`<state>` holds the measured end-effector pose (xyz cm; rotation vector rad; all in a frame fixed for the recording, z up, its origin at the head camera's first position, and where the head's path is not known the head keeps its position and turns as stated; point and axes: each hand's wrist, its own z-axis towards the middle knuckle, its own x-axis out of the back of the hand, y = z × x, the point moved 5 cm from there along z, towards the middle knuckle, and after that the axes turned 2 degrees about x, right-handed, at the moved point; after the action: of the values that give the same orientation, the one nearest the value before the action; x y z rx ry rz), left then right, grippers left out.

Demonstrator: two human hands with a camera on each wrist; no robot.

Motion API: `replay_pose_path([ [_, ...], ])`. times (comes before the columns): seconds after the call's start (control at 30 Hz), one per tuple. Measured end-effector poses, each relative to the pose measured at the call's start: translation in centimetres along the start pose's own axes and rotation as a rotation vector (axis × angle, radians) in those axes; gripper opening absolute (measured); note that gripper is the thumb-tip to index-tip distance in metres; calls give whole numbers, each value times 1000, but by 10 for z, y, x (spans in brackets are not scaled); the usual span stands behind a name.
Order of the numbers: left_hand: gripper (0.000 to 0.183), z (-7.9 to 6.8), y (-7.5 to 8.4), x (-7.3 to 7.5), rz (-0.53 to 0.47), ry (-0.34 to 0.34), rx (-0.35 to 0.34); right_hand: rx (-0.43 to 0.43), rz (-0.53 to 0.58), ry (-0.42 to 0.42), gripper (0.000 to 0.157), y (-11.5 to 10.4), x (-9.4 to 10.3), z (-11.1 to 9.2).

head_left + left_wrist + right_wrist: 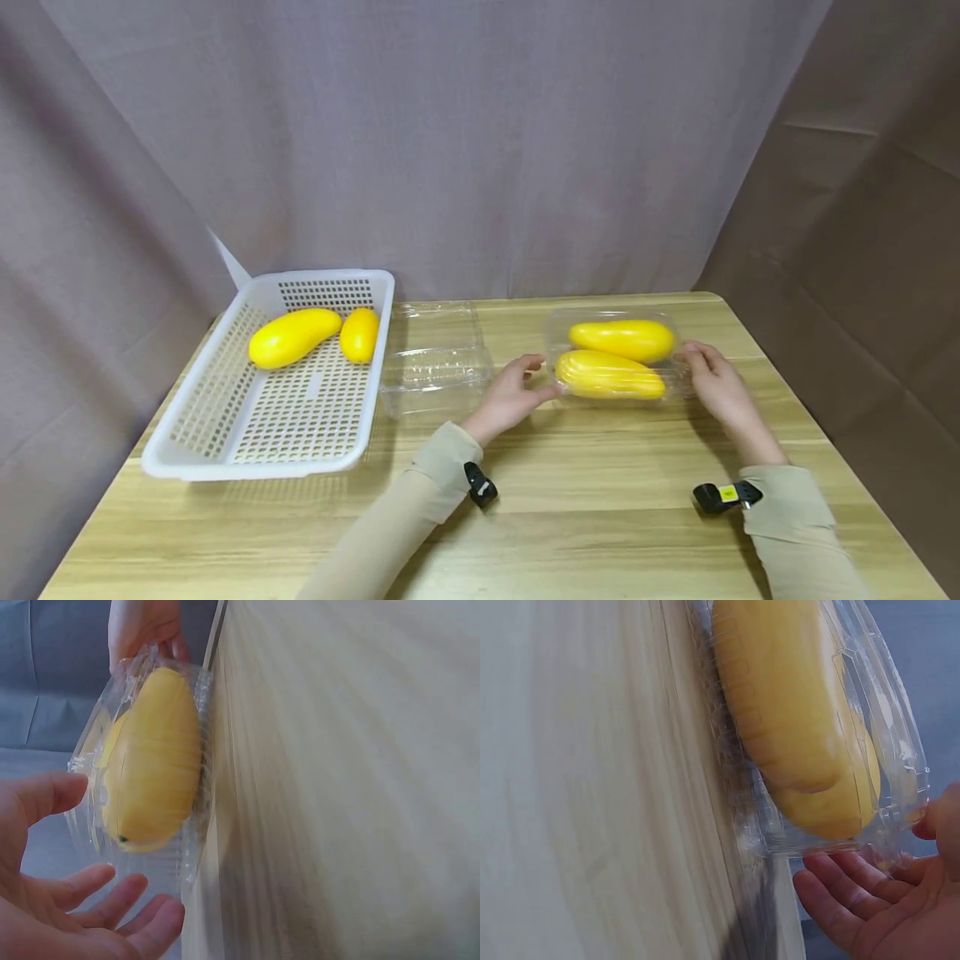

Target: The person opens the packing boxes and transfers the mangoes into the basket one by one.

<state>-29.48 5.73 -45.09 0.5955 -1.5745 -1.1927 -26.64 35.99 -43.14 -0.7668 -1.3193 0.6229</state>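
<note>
A clear plastic clamshell box (551, 329) with its lid over it lies on the right half of the table. Inside it are two yellow mangoes, a rear mango (622, 339) and a front mango (611, 377). My left hand (513, 396) is at the box's left end, thumb at the lid's corner and fingers spread apart, as the left wrist view shows. At the opposite end, my right hand (720, 387) pinches the box's edge. In the right wrist view, the right fingers (847, 889) curl beneath that end, with the thumb near the lid's rim.
A white plastic basket (378, 367) stands at the left, holding a long mango (294, 337) and a smaller-looking mango (360, 335). Right beside it lies another clear plastic box (438, 371), its lid raised open. Grey curtains (510, 150) hang behind the wooden table (570, 517).
</note>
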Motion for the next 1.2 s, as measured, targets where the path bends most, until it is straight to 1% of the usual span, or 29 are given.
replay_pose_path([
  [0.2, 66, -6, -2, 3, 12, 12, 1, 2, -8, -13, 75, -4, -4, 0],
  [0.3, 65, -7, -3, 2, 19, 16, -3, 0, -16, -15, 74, -5, -4, 0],
  [0.57, 65, -13, -1, 1, -21, 30, 5, 5, -26, -36, 75, -9, -4, -2],
  [0.77, 62, -17, -2, -1, -4, 41, -9, 6, -34, -54, 76, -11, -5, -5],
  [0.87, 61, -17, -2, -2, 2, 46, -21, 17, -51, -61, 75, -12, -4, -5],
  [1.07, 62, -19, -1, -3, -10, 41, -28, 26, -124, -86, 73, -13, -1, -3],
  [1.2, 64, -20, -2, -4, -26, 36, -35, 30, -159, -84, 71, -14, 4, -2],
])
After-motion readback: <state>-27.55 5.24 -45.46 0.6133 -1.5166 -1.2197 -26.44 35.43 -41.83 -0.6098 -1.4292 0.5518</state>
